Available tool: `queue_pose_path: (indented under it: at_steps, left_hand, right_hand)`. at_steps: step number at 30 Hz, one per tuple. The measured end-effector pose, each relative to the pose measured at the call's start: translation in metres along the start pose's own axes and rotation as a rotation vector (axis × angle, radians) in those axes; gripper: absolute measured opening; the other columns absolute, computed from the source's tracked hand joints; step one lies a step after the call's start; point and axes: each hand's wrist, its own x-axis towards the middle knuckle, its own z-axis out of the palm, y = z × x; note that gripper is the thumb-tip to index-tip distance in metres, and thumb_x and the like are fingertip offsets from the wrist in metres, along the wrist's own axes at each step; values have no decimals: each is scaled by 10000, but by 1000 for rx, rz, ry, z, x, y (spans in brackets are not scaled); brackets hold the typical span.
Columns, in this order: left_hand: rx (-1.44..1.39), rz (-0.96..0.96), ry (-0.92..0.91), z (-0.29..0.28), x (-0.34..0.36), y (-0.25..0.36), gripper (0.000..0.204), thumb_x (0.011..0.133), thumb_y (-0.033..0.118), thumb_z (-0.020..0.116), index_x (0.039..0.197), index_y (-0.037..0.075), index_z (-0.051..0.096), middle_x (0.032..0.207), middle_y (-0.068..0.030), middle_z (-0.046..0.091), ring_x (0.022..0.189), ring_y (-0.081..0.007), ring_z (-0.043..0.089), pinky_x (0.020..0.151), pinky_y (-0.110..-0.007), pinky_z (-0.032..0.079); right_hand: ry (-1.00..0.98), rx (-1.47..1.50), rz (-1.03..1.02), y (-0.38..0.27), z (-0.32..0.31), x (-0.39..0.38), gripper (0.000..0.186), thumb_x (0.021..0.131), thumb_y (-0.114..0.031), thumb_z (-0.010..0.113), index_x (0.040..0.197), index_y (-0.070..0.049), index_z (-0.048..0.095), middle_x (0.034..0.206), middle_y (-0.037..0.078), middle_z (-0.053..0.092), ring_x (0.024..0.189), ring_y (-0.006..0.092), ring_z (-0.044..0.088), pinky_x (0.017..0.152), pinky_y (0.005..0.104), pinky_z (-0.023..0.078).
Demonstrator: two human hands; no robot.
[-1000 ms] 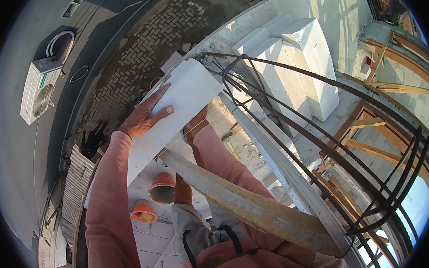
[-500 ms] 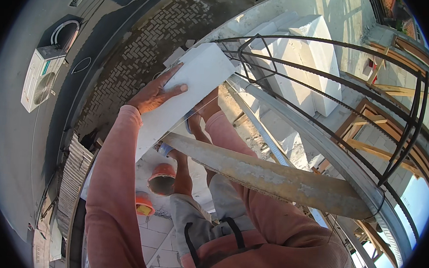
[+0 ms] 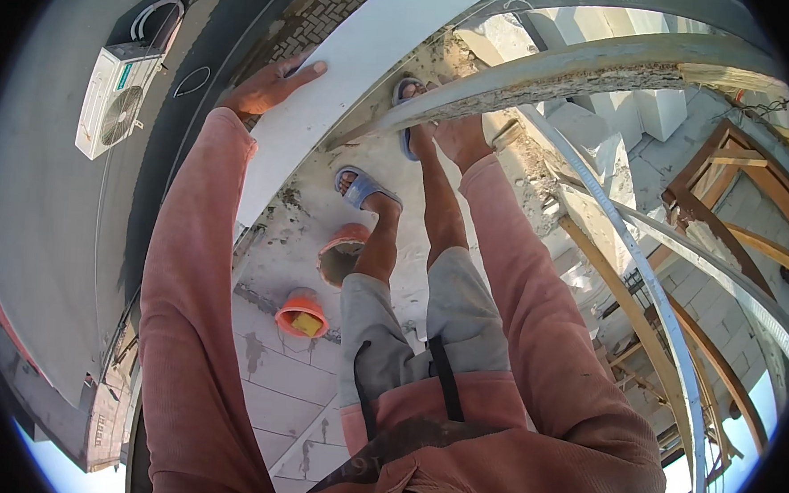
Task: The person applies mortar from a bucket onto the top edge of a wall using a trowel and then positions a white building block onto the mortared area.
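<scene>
My left hand (image 3: 271, 86) rests on the outer edge of a long white block surface (image 3: 342, 56). Its thumb stretches across the top, apart from the fingers, which lie along the far side and partly out of sight. Beyond my right foot, my right hand (image 3: 462, 141) reaches up to a rough wooden beam (image 3: 546, 83). The beam crosses in front of that hand and hides its fingers, so what they hold cannot be seen. Between my forearms are my feet in blue sandals (image 3: 366, 190).
An orange bucket (image 3: 345, 237) and a smaller orange tub (image 3: 302, 317) with something yellow inside stand near my legs. Metal channels (image 3: 644, 260) and a wooden frame (image 3: 719, 174) fill the right. Left lies a drop past an air-conditioner unit (image 3: 117, 98); white blocks (image 3: 660, 109) sit far right.
The view has shifted, and the steel bar cage has left it. My right hand has gone from the block's inner side to behind the beam. My left hand stays on the white surface.
</scene>
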Motion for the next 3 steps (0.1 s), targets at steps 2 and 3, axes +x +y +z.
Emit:
queue_pose_path:
  at_steps: [2,3]
  left_hand:
    - [-33,-51,-17,-7,-17,-17,815,945,658,609,1550,133,457,1442,-131,583,1349,-213,510,1164,-352,342]
    - [-27,-74,-22,-6,-26,-23,791,962,600,636,1540,91,462,1447,-131,575,1355,-179,495,1160,-334,341]
  right_hand:
    - [126,-120,27,22,-7,-11,664,1040,-449,500,1574,-141,251,1588,105,350,1414,364,427,1180,548,332]
    - [134,-182,59,34,-18,-21,764,1017,-547,511,1617,-191,200,1637,122,296,1449,393,385,1199,579,290]
